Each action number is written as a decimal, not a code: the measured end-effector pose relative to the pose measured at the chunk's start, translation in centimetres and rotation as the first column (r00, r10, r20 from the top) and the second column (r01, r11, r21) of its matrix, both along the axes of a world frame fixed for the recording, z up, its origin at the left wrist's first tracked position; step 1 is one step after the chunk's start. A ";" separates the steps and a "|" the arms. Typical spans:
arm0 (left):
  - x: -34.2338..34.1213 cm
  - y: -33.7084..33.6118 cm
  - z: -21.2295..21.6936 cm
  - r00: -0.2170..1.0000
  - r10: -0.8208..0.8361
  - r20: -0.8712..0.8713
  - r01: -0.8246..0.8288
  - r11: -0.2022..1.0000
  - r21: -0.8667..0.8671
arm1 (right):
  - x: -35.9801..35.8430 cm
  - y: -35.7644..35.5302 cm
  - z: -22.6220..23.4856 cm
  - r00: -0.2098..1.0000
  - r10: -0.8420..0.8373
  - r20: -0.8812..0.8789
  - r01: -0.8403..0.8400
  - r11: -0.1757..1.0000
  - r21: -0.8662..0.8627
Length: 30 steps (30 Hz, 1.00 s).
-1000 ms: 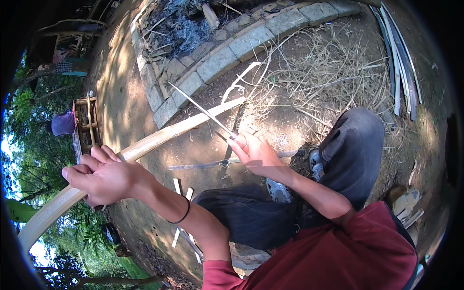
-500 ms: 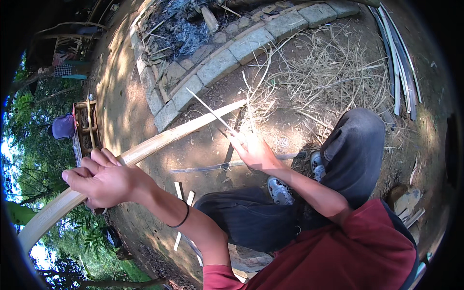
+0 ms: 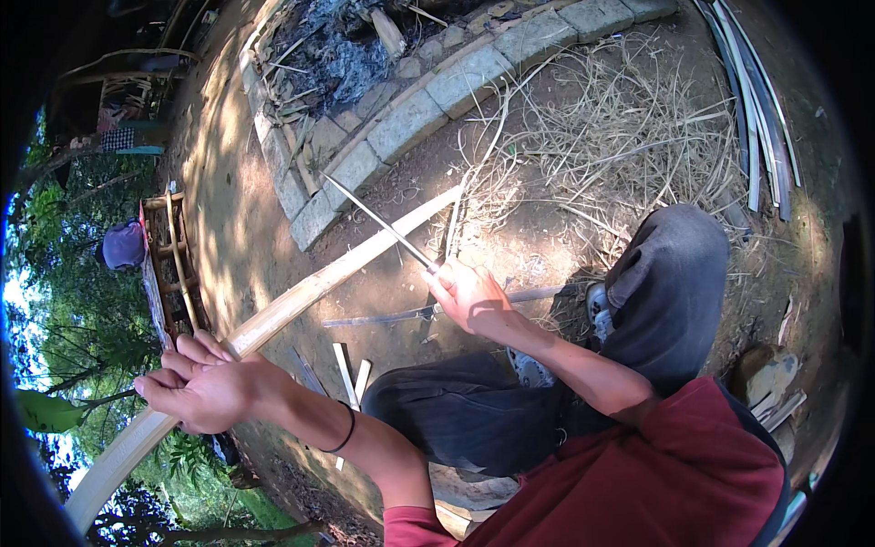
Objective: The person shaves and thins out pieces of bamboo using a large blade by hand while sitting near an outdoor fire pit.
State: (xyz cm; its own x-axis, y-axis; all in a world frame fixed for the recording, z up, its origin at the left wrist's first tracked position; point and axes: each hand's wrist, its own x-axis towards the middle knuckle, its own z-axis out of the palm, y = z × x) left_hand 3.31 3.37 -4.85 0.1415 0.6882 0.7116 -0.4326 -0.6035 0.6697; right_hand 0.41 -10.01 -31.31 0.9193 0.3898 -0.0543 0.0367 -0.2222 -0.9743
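My left hand (image 3: 208, 381) is wrapped round a long, pale strip of split wood or bamboo (image 3: 310, 290). The strip slants from the lower left up to a tapered end near the middle of the view. My right hand (image 3: 469, 296) is closed round the handle of a long, thin-bladed knife (image 3: 381, 221), and the fingers hide that handle. The narrow blade crosses the strip near its tapered end and points up and left. Whether it touches the wood I cannot tell.
A pile of curled shavings (image 3: 629, 137) lies on the dirt ahead. Stone blocks (image 3: 410, 123) edge a patch of ash (image 3: 342, 68). Long strips (image 3: 752, 109) lie far right, and a dark flat strip (image 3: 383, 318) is near my feet. Short pieces (image 3: 344, 374) lie beside my knee.
My left hand has shifted a little right and nearer, carrying the strip with it. The knife's tip has swung left, while my right hand has moved slightly nearer.
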 end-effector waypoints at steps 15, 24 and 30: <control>0.2 -0.5 0.0 0.997 0.059 -0.042 -0.060 0.998 -0.009 | 0.4 0.4 -8.0 0.998 -0.015 -0.063 0.014 1.000 -0.016; 0.7 -0.4 0.0 0.983 0.150 -0.103 -0.148 0.989 0.027 | -1.1 1.5 -9.0 0.898 -0.060 0.436 0.121 0.986 -0.114; 0.3 1.3 0.1 0.987 0.140 -0.079 -0.141 0.990 -0.004 | 2.1 1.2 -8.2 0.994 0.017 -0.106 -0.026 0.996 -0.083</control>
